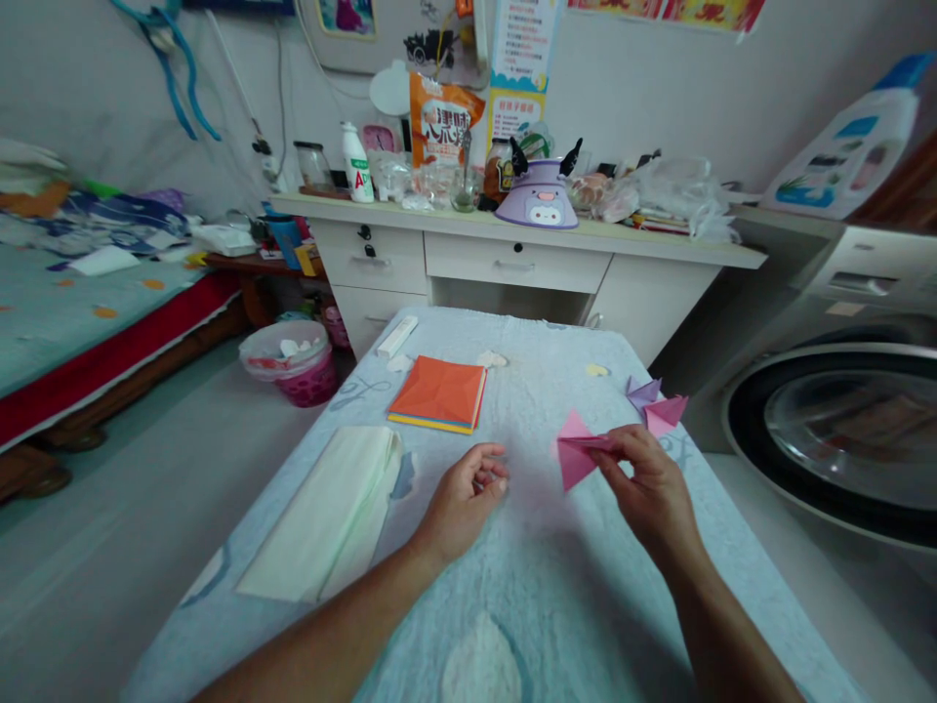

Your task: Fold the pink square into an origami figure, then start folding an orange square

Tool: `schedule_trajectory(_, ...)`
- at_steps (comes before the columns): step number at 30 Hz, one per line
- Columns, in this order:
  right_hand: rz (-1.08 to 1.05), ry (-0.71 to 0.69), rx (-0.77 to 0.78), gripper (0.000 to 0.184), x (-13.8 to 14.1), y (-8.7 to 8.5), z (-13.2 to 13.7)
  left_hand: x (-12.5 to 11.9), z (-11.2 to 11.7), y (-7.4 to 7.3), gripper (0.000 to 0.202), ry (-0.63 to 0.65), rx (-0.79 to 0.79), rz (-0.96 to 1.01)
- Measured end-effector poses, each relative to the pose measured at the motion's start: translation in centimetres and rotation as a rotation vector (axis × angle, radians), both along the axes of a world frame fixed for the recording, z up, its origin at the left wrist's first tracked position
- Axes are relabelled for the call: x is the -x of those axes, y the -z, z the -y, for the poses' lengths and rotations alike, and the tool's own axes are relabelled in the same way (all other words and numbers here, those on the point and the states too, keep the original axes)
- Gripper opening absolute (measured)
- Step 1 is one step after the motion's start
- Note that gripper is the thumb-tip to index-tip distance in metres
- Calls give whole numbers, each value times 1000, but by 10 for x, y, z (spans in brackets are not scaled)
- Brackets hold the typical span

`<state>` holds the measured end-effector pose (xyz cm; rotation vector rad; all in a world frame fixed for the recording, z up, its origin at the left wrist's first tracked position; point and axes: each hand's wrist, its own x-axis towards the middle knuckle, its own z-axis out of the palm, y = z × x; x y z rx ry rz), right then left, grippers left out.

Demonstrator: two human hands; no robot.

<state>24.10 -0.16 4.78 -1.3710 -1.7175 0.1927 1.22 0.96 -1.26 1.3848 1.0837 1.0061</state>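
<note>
My right hand (646, 480) pinches a pink folded-paper piece (577, 451) by its edge, between thumb and fingers. The piece is held above the cloth, its pointed wings spreading to the left. My left hand (469, 488) hovers over the middle of the table with nothing in it, fingers loosely bent and apart. Beyond that hand lies a stack of square coloured paper (437, 391), orange on top. Near the right edge rest a purple folded-paper piece (644, 392) and another pink folded piece (665, 415).
A pale folded cloth or bag (329, 517) lies at left on the blue tablecloth (556, 605). Behind it is a small white box (397, 336). A cluttered white desk (512, 254) stands beyond, a washing machine (864, 381) at right, a pink bin (304, 376) at left.
</note>
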Motion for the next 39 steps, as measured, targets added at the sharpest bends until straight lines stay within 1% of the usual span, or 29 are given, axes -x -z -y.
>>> schedule_trajectory(3,80,221,-64,19,-29,-13,2,1,0,0,36,4,3,-17)
schedule_trajectory(5,113,318,-76,23,-51,-15,-1,1,0,0,35,7,4,-26)
schedule_trajectory(6,125,367,-56,24,-63,-13,-3,2,-1,0,34,7,7,-29)
schedule_trajectory(8,163,459,-31,28,-86,-7,-8,2,-1,1,33,14,13,-33)
schedule_trajectory(11,171,618,30,29,-116,8,-16,3,-2,2,33,28,16,-39)
schedule_trajectory(13,160,731,63,28,-130,19,-20,3,-2,3,33,40,17,-46)
schedule_trajectory(16,137,847,103,31,-144,35,-26,4,-2,4,31,62,19,-61)
schedule_trajectory(19,177,848,198,36,-151,52,-32,5,-1,4,28,76,12,-73)
schedule_trajectory(22,194,842,236,38,-154,67,-37,6,0,1,26,89,9,-85)
schedule_trajectory(24,205,835,256,40,-155,73,-39,6,0,-1,26,95,10,-93)
schedule_trajectory(27,224,828,268,41,-157,77,-40,6,1,-2,26,100,10,-98)
schedule_trajectory(33,257,831,269,42,-160,79,-39,6,2,-1,24,103,11,-113)
schedule_trajectory(39,330,798,313,37,-160,80,-40,5,3,-3,19,120,-51,-201)
